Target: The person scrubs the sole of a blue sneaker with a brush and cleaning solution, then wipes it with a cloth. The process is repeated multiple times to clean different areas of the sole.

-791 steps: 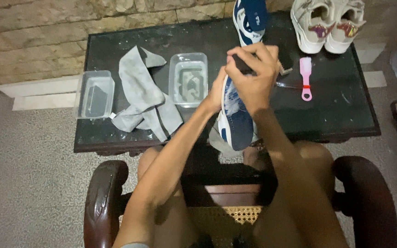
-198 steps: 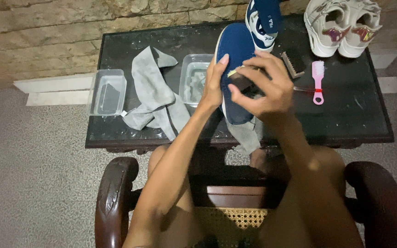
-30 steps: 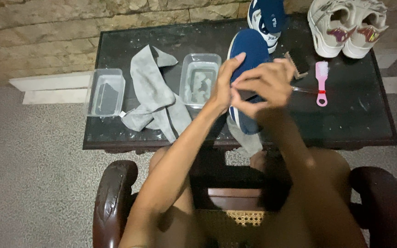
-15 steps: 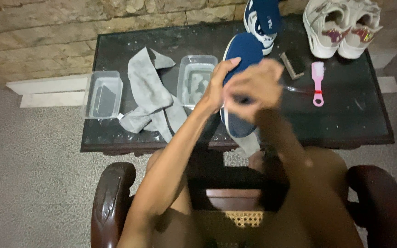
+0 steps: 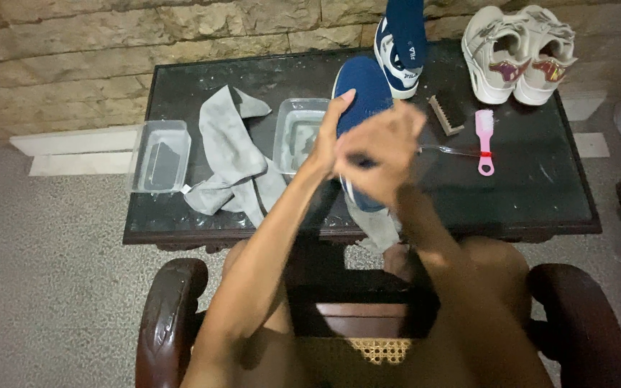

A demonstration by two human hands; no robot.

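Observation:
My left hand (image 5: pixel 327 140) grips the side of a blue sneaker (image 5: pixel 365 86), holding it sole-up above the dark glass table (image 5: pixel 540 187). My right hand (image 5: pixel 382 147) is blurred over the shoe's middle, fingers closed on a small dark thing, probably a brush; I cannot tell for sure. A grey cloth (image 5: pixel 379 226) hangs below the shoe. The second blue sneaker (image 5: pixel 400 47) stands at the table's far edge.
On the table lie a grey rag (image 5: pixel 231 154), two clear plastic tubs (image 5: pixel 161 154) (image 5: pixel 297 129), a wooden brush (image 5: pixel 445 115), a pink brush (image 5: pixel 484 140) and a white pair of sneakers (image 5: pixel 519 50). A stone wall (image 5: pixel 181 29) stands behind; wooden chair arms (image 5: pixel 170 316) flank my knees.
My right hand has shifted back and forth over the blue sneaker and is now blurred. The left hand keeps its grip on the shoe.

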